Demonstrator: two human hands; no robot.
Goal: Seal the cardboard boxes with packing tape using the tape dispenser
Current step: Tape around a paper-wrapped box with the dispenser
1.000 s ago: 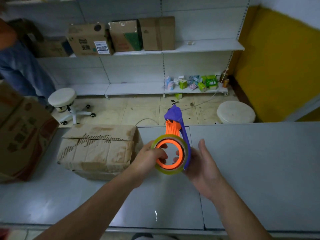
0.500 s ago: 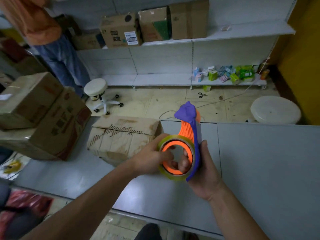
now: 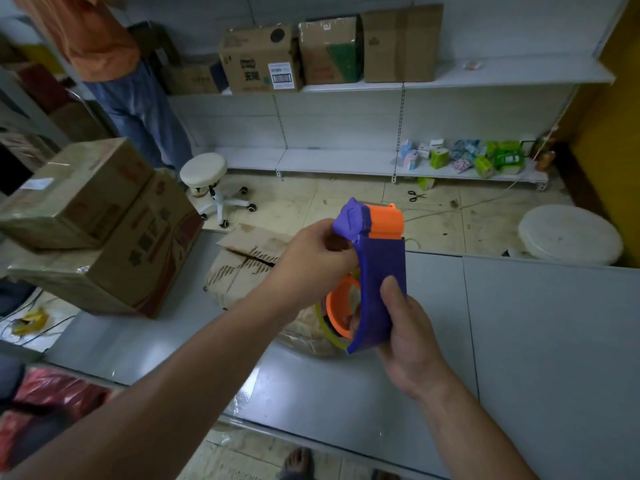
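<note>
I hold a purple and orange tape dispenser [image 3: 379, 268] upright above the grey table [image 3: 536, 341]. My right hand [image 3: 408, 327] grips its purple body from below, thumb on the flat side. My left hand [image 3: 313, 261] pinches at the dispenser's purple head near the cutter. The tape roll [image 3: 334, 317] with its orange hub shows behind the purple body. A worn cardboard box [image 3: 242, 268] lies on the table behind my left hand, its top flaps closed with a dark gap along the seam; my arm hides part of it.
Two stacked cardboard boxes [image 3: 104, 230] sit at the table's left end. A person in jeans [image 3: 138, 109] stands at the far left by a white rolling stool [image 3: 207, 181]. Shelves [image 3: 381, 84] behind carry more boxes. Scissors [image 3: 415, 195] lie on the floor.
The dispenser has been turned so its flat purple side faces me. My left hand left the roll's hub and moved up to the head. The view swung left.
</note>
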